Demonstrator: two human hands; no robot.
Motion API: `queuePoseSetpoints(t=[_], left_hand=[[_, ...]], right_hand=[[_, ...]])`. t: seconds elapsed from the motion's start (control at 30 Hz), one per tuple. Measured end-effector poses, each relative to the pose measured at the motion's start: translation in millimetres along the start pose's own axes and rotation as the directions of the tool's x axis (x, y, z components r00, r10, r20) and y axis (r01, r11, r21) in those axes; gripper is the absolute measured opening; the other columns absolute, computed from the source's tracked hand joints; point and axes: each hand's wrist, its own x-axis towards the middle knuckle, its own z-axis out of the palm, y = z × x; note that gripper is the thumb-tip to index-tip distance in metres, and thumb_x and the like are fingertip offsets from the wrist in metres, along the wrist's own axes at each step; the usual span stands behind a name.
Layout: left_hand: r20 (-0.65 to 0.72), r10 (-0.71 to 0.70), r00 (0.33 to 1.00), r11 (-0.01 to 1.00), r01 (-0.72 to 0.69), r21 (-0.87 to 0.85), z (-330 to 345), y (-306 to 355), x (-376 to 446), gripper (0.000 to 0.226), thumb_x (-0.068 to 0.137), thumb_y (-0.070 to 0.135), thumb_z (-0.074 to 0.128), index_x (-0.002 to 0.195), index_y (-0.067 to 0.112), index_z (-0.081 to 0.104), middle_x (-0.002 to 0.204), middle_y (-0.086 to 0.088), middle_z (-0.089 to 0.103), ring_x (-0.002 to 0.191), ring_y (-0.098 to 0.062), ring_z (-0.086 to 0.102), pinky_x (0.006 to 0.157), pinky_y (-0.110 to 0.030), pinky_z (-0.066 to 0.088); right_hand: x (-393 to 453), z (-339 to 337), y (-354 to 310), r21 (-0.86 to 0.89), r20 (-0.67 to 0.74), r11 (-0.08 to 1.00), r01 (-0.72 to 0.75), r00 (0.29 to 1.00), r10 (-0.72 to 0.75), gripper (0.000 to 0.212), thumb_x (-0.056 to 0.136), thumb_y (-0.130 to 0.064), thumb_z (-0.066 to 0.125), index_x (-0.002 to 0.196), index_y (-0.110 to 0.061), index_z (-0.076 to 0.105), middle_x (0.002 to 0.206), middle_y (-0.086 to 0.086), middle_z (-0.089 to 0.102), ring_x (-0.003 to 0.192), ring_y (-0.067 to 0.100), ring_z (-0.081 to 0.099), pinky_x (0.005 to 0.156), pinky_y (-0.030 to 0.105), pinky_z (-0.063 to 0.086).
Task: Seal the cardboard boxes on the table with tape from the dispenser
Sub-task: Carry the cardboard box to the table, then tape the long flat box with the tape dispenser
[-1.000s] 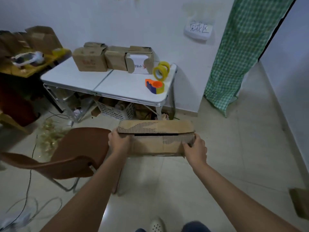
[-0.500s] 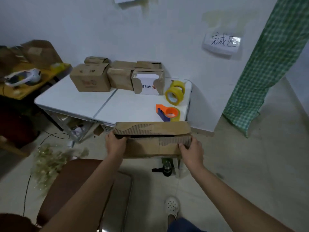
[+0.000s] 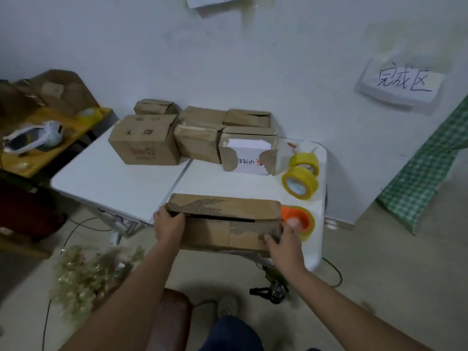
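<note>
I hold a long, flat cardboard box [image 3: 222,221] over the near edge of the white table [image 3: 106,178]. Its top flaps are torn and a dark gap runs between them. My left hand [image 3: 168,225] grips the box's left end and my right hand [image 3: 285,243] grips its right end. Just behind the right end sits the orange tape dispenser [image 3: 298,220], partly hidden by the box. Two yellow tape rolls [image 3: 301,182] stand further back on the table's right side. Several more cardboard boxes [image 3: 144,141] are grouped at the table's far side against the wall.
A yellow side table [image 3: 50,148] with a white headset and open cartons stands at left. A brown chair [image 3: 172,323] is right below me. Crumpled tape [image 3: 83,272] and cables lie on the floor. A green checked curtain [image 3: 430,168] hangs at right.
I have walked up to the table with the box in both hands. The box has gone from in front of the table to over its near edge, beside the dispenser.
</note>
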Motion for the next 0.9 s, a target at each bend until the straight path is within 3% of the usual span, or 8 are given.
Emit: queuePoseSetpoints(t=[0.23, 0.43, 0.53, 0.6, 0.67, 0.73, 0.8, 0.9], left_hand=[[0.079, 0.043, 0.996, 0.999, -0.044, 0.015, 12, 20, 105, 0.048, 0.089, 0.022, 0.058, 0.136, 0.019, 0.049, 0.138, -0.009, 0.042, 0.121, -0.035, 0.05, 0.105, -0.055, 0.041], [0.21, 0.064, 0.976, 0.985, -0.096, 0.146, 21, 13, 167, 0.049, 0.092, 0.021, 0.056, 0.14, 0.017, 0.046, 0.142, -0.012, 0.041, 0.125, -0.037, 0.047, 0.106, -0.057, 0.041], [0.266, 0.144, 0.953, 0.933, -0.221, 0.285, 30, 8, 171, 0.06, 0.096, 0.019, 0.053, 0.151, 0.009, 0.03, 0.154, -0.018, 0.03, 0.138, -0.038, 0.033, 0.113, -0.054, 0.033], [0.265, 0.272, 0.925, 0.856, -0.358, 0.373, 35, 9, 166, 0.065, 0.099, 0.015, 0.049, 0.156, 0.007, 0.019, 0.163, -0.016, 0.015, 0.148, -0.036, 0.019, 0.118, -0.051, 0.022], [0.327, 0.435, 0.839, 0.706, -0.543, 0.454, 40, 6, 160, 0.06, 0.1, 0.015, 0.045, 0.156, 0.016, 0.024, 0.165, -0.01, 0.01, 0.151, -0.035, 0.008, 0.119, -0.054, 0.01], [0.465, 0.556, 0.689, 0.527, -0.725, 0.444, 42, 2, 155, 0.053, 0.101, 0.034, 0.037, 0.153, 0.028, 0.032, 0.165, 0.001, 0.014, 0.153, -0.028, 0.001, 0.118, -0.056, 0.0], [0.626, 0.556, 0.548, 0.413, -0.835, 0.364, 43, -3, 152, 0.064, 0.095, 0.062, 0.023, 0.154, 0.036, 0.026, 0.165, 0.011, 0.008, 0.152, -0.02, -0.005, 0.119, -0.053, -0.007], [0.772, 0.491, 0.403, 0.277, -0.913, 0.301, 39, -12, 154, 0.084, 0.083, 0.086, 0.015, 0.155, 0.044, 0.002, 0.162, 0.016, -0.012, 0.15, -0.016, -0.02, 0.118, -0.049, -0.018]], right_hand=[[64, 57, -48, -0.047, -0.075, 0.994, -0.097, 0.993, 0.094, 0.064, 0.087, -0.028, 0.069, 0.14, -0.006, 0.041, 0.131, 0.016, 0.049, 0.122, 0.035, 0.046, 0.102, 0.046, 0.042], [84, 94, -58, 0.069, -0.074, 0.982, -0.174, 0.981, 0.179, 0.028, 0.097, -0.031, 0.055, 0.116, -0.01, 0.058, 0.11, 0.01, 0.061, 0.1, 0.026, 0.06, 0.083, 0.04, 0.052], [88, 94, -51, 0.088, -0.179, 0.984, -0.157, 0.969, 0.17, 0.025, 0.102, -0.025, 0.045, 0.114, -0.009, 0.06, 0.104, 0.01, 0.062, 0.096, 0.025, 0.059, 0.079, 0.036, 0.047], [93, 89, -46, 0.066, -0.195, 0.982, -0.178, 0.963, 0.188, 0.022, 0.103, -0.016, 0.043, 0.109, -0.004, 0.061, 0.098, 0.011, 0.063, 0.089, 0.024, 0.057, 0.073, 0.031, 0.041], [98, 86, -33, -0.019, -0.241, 0.979, -0.204, 0.951, 0.194, 0.02, 0.1, -0.01, 0.047, 0.112, -0.001, 0.06, 0.103, 0.015, 0.063, 0.094, 0.029, 0.058, 0.077, 0.033, 0.043], [101, 81, -19, -0.161, -0.276, 0.947, -0.279, 0.934, 0.228, 0.026, 0.095, -0.011, 0.054, 0.118, 0.001, 0.056, 0.113, 0.021, 0.059, 0.105, 0.038, 0.056, 0.083, 0.043, 0.048], [102, 73, -9, -0.248, -0.312, 0.898, -0.364, 0.907, 0.282, 0.041, 0.089, -0.014, 0.063, 0.124, 0.003, 0.051, 0.121, 0.024, 0.053, 0.112, 0.042, 0.05, 0.093, 0.05, 0.044], [105, 60, 2, -0.292, -0.31, 0.843, -0.452, 0.879, 0.363, 0.064, 0.085, -0.024, 0.07, 0.134, 0.005, 0.041, 0.129, 0.025, 0.048, 0.121, 0.041, 0.046, 0.103, 0.048, 0.038]])
